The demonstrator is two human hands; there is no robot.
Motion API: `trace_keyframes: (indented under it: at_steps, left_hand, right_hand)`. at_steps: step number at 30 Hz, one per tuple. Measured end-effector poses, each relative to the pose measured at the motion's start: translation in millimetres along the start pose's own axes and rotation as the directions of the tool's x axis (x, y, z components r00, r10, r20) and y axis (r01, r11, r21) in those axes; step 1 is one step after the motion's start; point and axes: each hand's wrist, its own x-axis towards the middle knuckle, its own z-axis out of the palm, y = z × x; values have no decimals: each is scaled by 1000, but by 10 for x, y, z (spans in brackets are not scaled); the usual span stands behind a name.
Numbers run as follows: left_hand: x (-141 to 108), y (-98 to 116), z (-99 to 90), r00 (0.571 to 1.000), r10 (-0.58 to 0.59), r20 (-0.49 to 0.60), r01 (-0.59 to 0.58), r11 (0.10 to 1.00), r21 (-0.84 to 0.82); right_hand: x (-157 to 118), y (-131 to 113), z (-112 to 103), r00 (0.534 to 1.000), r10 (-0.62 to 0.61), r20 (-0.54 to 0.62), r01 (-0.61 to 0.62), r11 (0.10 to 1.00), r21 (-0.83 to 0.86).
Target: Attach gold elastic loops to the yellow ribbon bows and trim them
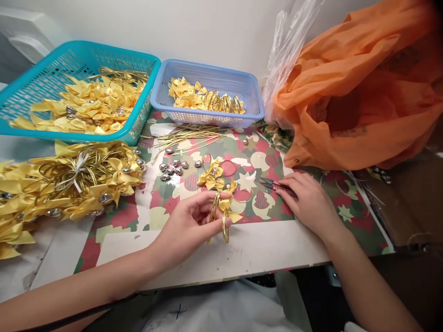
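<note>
My left hand [197,214] is closed around gold wire rings [225,226] that carry yellow ribbon flowers, held just above the table's front part. Right beyond its fingers lies another yellow ribbon flower [212,176] with a gold ring. My right hand [308,198] rests on the table with its fingers closed on small dark scissors [273,184], whose blades point left. Several silver bells [176,168] lie in a cluster left of the flower. Behind them is a loose bundle of gold wires [190,134].
A teal basket [138,113] and a blue basket [207,115] hold yellow ribbon flowers. Left of my hand lies a tied bunch of finished-looking flowers [121,159]. An orange bag [311,110] stands at the back right beside clear plastic [282,60]. Patterned paper [256,159] covers the table.
</note>
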Motion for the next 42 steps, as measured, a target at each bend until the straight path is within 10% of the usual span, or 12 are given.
trace_keyframes:
  at_steps: [8, 15, 19, 29, 42]
  left_hand:
    - [-22, -55, 2, 987, 161, -18, -154, 966, 208]
    - [-23, -58, 16, 979, 205, -19, -193, 946, 261]
    - [-19, -58, 28, 978, 209, -3, -203, 953, 224]
    - [-32, -53, 15, 975, 221, 6, -216, 947, 238]
    - [-37, -59, 19, 966, 256, 15, -251, 930, 269]
  right_hand:
    - [32, -23, 59, 997, 66, -27, -67, 998, -21]
    - [-21, -527, -139, 984, 104, -141, -23, 873, 488]
    - [40, -839, -168, 986, -148, -73, 165, 867, 470]
    - [107, -775, -119, 945, -311, 98, 285, 934, 215]
    - [113, -780, -92, 947, -289, 139, 267, 951, 157]
